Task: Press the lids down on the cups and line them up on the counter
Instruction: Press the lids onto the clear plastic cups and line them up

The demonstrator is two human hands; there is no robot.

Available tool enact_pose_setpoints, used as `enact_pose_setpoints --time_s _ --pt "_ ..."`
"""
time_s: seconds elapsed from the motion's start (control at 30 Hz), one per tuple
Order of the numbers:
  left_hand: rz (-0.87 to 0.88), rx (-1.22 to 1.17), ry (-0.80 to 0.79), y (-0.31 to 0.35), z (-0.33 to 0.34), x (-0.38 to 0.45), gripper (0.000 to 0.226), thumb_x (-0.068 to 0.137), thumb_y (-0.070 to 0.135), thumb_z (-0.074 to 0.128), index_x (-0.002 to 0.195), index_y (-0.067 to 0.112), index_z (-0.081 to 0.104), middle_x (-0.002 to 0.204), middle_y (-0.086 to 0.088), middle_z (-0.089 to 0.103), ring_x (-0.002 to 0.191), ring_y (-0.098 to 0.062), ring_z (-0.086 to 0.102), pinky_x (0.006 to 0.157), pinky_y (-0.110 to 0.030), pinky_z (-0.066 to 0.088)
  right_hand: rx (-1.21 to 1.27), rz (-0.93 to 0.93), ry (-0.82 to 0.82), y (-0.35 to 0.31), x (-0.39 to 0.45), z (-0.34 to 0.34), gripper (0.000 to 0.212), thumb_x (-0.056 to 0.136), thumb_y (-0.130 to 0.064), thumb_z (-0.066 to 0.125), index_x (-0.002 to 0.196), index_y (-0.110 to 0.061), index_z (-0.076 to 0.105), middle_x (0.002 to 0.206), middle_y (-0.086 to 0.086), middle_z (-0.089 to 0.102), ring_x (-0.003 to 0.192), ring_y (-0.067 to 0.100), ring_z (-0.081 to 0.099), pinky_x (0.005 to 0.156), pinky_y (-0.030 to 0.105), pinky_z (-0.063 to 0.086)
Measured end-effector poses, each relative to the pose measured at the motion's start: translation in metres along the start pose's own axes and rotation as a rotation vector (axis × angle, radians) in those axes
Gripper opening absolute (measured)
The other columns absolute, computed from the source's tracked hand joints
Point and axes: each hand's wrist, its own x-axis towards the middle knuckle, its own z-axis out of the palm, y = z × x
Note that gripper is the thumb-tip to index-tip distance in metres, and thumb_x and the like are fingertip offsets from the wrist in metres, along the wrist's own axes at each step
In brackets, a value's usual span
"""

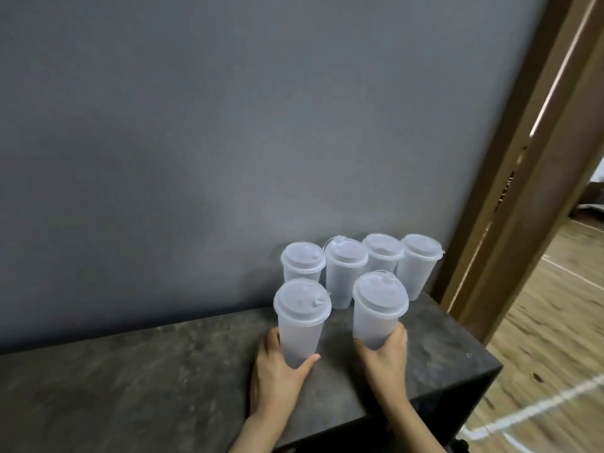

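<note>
Left hand (277,371): curled round lower body of near-left cup (302,328), thumb across the front, fingers behind. Right hand (385,358): gripping base of near-right cup (377,318), fingers wrapped from the right side. Both cups upright, translucent frosted plastic, each capped with a matching sip lid (302,300) seated on the rim; whether held cups touch the counter (130,387): cannot tell.

Behind them, four more lidded cups in a rough row along the wall: far-left cup (302,263), second cup (344,276) set slightly forward, third cup (382,253) partly hidden behind near-right cup, far-right cup (420,266) near the counter's right end. Second cup's lid appears tilted, not fully seated. Row cups close together, some touching or nearly so.

Labels, brands, printing on cups or lids: none legible; surfaces plain.

Counter: dark grey, mottled stone-look top, right corner visible with dark side panel below. Wall (228,125) behind: flat matte grey. Right of counter: brown wooden door frame (510,191). Floor (555,354): light wood-grain with white line markings.
</note>
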Motion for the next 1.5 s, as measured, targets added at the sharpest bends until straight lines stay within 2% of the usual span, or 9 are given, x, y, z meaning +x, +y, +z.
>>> enact_pose_setpoints --time_s 0.17,0.3,0.6,0.73,0.87,1.07,1.2,1.4,1.5 --pt "0.011 0.004 -0.039 0.036 0.054 -0.005 0.07 0.063 0.044 0.087 0.118 0.014 0.054 0.114 -0.005 0.06 0.107 -0.025 0.06 0.081 -0.031 0.048 -0.055 0.014 0.045 0.022 0.036 -0.041 0.054 0.069 -0.008 0.082 0.11 -0.016 0.049 0.102 -0.002 0.045 0.096 0.018 0.048 0.081 0.035 0.04" --pt "0.014 -0.008 -0.072 0.059 0.093 -0.004 0.069 0.068 0.04 0.085 0.124 0.014 0.054 0.118 -0.004 0.06 0.112 -0.023 0.057 0.087 -0.031 0.046 -0.087 0.044 0.03 0.037 0.064 -0.066 0.06 0.07 -0.01 0.084 0.119 -0.008 0.051 0.112 0.007 0.048 0.103 0.021 0.049 0.088 0.04 0.044" --pt "0.031 0.028 -0.05 0.09 0.152 0.008 0.07 0.072 0.039 0.083 0.129 0.017 0.049 0.124 -0.003 0.058 0.118 -0.022 0.052 0.089 -0.029 0.043 -0.053 0.083 -0.003 0.054 0.104 -0.088 0.062 0.066 -0.019 0.087 0.116 -0.021 0.05 0.113 0.002 0.055 0.103 0.016 0.056 0.082 0.035 0.048" --pt "0.044 0.032 -0.046 0.09 0.161 0.014 0.069 0.07 0.038 0.084 0.126 0.017 0.051 0.119 -0.003 0.062 0.113 -0.023 0.057 0.087 -0.032 0.046 -0.04 0.116 0.002 0.057 0.107 -0.087 0.065 0.066 -0.018 0.086 0.117 -0.025 0.047 0.113 0.0 0.058 0.105 0.019 0.057 0.087 0.041 0.052" --pt "0.035 -0.003 -0.069 0.088 0.163 0.017 0.066 0.069 0.033 0.086 0.124 0.019 0.052 0.112 -0.002 0.068 0.104 -0.022 0.064 0.084 -0.038 0.051 -0.042 0.133 0.033 0.058 0.108 -0.087 0.068 0.068 -0.015 0.085 0.122 -0.023 0.045 0.114 -0.002 0.054 0.108 0.019 0.054 0.09 0.039 0.049" --pt "0.056 -0.033 -0.117 0.087 0.167 0.018 0.066 0.069 0.023 0.088 0.125 0.017 0.053 0.115 0.0 0.068 0.106 -0.019 0.065 0.088 -0.038 0.052 -0.054 0.13 0.053 0.057 0.106 -0.087 0.072 0.07 -0.015 0.085 0.13 -0.016 0.046 0.12 0.002 0.054 0.115 0.025 0.054 0.099 0.051 0.049" --pt "0.073 -0.018 -0.12 0.087 0.166 0.017 0.065 0.07 0.023 0.087 0.126 0.017 0.055 0.113 0.001 0.068 0.103 -0.017 0.066 0.086 -0.037 0.053 -0.031 0.131 0.052 0.055 0.105 -0.087 0.075 0.072 -0.015 0.086 0.135 -0.014 0.045 0.128 0.007 0.055 0.118 0.027 0.054 0.101 0.051 0.049" --pt "0.093 -0.044 -0.156 0.085 0.169 0.016 0.063 0.073 0.011 0.084 0.129 0.024 0.058 0.11 0.004 0.072 0.095 -0.003 0.069 0.086 -0.033 0.057 -0.018 0.141 0.045 0.049 0.103 -0.09 0.08 0.075 -0.011 0.084 0.143 -0.013 0.042 0.136 0.009 0.055 0.126 0.03 0.052 0.106 0.053 0.045" --pt "0.101 -0.013 -0.188 0.084 0.171 0.015 0.063 0.075 0.015 0.083 0.132 0.023 0.057 0.112 0.002 0.072 0.099 -0.01 0.069 0.087 -0.036 0.056 -0.029 0.151 0.039 0.048 0.102 -0.09 0.081 0.076 -0.009 0.083 0.144 -0.013 0.04 0.138 0.01 0.054 0.127 0.031 0.052 0.107 0.054 0.045"
